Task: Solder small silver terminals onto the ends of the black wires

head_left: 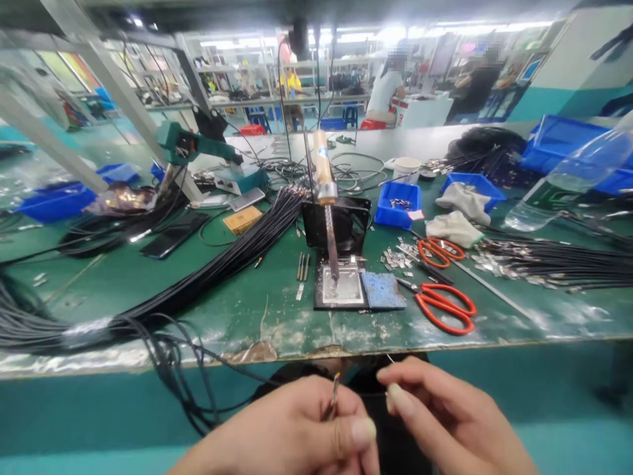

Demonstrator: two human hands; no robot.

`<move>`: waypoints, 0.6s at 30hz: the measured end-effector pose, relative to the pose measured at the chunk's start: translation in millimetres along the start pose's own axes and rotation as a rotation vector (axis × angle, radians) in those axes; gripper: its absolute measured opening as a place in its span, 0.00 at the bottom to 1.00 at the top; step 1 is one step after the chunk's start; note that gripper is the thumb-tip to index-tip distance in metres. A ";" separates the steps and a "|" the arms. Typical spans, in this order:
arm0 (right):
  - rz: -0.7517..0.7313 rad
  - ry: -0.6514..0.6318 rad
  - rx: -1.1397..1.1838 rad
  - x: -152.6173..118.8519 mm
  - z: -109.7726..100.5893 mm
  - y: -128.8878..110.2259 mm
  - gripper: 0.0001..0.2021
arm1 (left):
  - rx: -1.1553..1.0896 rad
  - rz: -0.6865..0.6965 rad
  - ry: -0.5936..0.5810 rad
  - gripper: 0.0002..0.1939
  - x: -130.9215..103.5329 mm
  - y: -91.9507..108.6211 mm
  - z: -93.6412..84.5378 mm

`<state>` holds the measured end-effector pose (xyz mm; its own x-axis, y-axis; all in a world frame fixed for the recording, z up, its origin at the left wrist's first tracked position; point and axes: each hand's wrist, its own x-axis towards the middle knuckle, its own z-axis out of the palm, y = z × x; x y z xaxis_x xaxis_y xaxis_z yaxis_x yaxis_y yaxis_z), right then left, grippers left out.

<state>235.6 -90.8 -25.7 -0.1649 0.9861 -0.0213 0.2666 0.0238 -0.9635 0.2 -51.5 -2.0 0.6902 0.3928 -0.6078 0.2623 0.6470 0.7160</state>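
Just below the table's front edge, my left hand (pixel 301 422) pinches a cable end (pixel 335 390) with a bare orange-and-silver tip pointing up. Black cables hang over the edge behind that wrist. To its right, the thumb and index finger of my right hand (pixel 445 409) come close together. A thin whitish sliver (pixel 390 359) shows above those fingertips; whether they grip it is unclear. Beyond my hands a soldering iron (pixel 324 171) points tip down onto a silver solder plate (pixel 341 285). Beside the plate lies a blue sponge (pixel 383 291).
Orange-handled scissors (pixel 446 309) and another orange-handled pair (pixel 441 251) lie at right, near loose metal pieces (pixel 397 258) and a blue bin (pixel 398 203). A thick black cable bundle (pixel 212 270) crosses the left side. A small fan (pixel 336 224) stands behind the plate.
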 end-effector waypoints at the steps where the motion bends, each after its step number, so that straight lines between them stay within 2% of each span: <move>1: -0.013 -0.023 -0.004 4.7 1.4 -4.9 0.12 | -0.045 0.010 -0.041 0.26 9.9 5.5 4.0; 4: -0.017 -0.089 0.016 17.9 10.5 -15.3 0.11 | -0.039 -0.001 -0.098 0.28 24.9 7.8 7.8; 7: -0.034 -0.152 -0.005 27.0 18.9 -20.0 0.09 | 0.001 -0.038 -0.164 0.29 22.8 3.5 5.2; 9: -0.041 -0.175 -0.007 29.8 21.2 -20.2 0.10 | 0.025 -0.039 -0.155 0.26 16.6 3.8 5.9; 11: -0.022 -0.149 0.024 29.9 21.1 -18.6 0.12 | 0.031 0.026 -0.044 0.18 9.6 6.7 10.5; 13: 0.013 -0.078 0.059 28.0 20.2 -16.0 0.13 | -0.013 0.173 0.184 0.14 3.7 10.2 17.6; 15: 0.041 -0.004 0.079 25.6 19.6 -13.8 0.15 | -0.010 0.262 0.384 0.12 0.1 12.4 24.2; 16: 0.055 0.020 0.089 24.7 19.6 -13.0 0.16 | 0.003 0.282 0.435 0.12 -0.8 12.8 26.4; 18: 0.088 0.038 0.113 23.7 19.9 -12.1 0.17 | 0.031 0.298 0.465 0.12 -1.5 12.7 28.2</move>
<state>209.6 -71.0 -19.8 -0.1094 0.9891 -0.0989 0.1695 -0.0794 -0.9823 21.4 -62.3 17.6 0.3687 0.8076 -0.4603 0.1259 0.4472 0.8855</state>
